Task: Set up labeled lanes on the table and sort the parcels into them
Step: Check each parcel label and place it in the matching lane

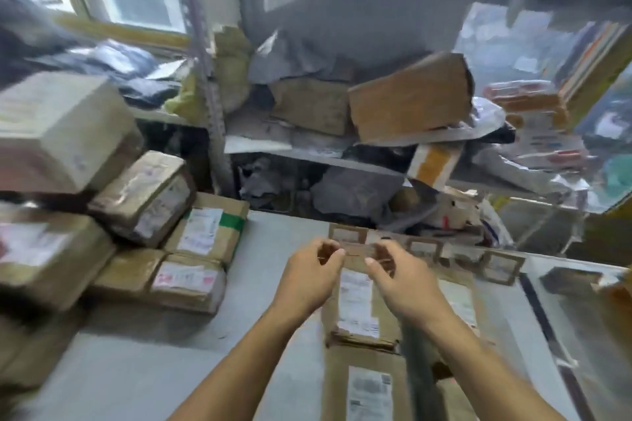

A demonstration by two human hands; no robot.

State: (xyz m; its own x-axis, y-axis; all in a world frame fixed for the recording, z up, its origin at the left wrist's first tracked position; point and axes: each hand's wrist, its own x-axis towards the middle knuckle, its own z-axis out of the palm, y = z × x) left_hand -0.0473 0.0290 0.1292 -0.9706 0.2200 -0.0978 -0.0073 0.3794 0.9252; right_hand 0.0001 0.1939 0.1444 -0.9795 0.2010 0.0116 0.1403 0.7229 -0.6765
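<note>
both hands reached over the grey tabletop (266,284) toward a row of small framed label cards (424,248) set along its far edge. the left hand (313,278) and right hand (402,278) hovered side by side just short of the cards, fingers (337,253) curled and narrowly parted; the blur did not show whether anything thin was pinched between them, and no parcel was in either hand.

nearer than the cards, two flat brown parcels (362,304) with white shipping labels lay in a line running back toward the person, under and between the forearms. these looked like thin cardboard mailers: probably light, fairly stiff, easy to slide on the smooth surface, and best taken by the long edges rather than by the label face.

to the left of the cards, a heap of taped cardboard boxes (143,195) crowded the tabletop, some tilted and leaning on each other. the larger boxes there were likely heavier and would want a two-handed hold at opposite sides; pulling a lower one could tip those above.

beyond the cards, shelves (307,155) held a jumble of grey poly mailers and boxes, several overhanging. a dark strip (543,314) ran along the tabletop to the right of the cards. the heap on the left left little free room for lanes there.
</note>
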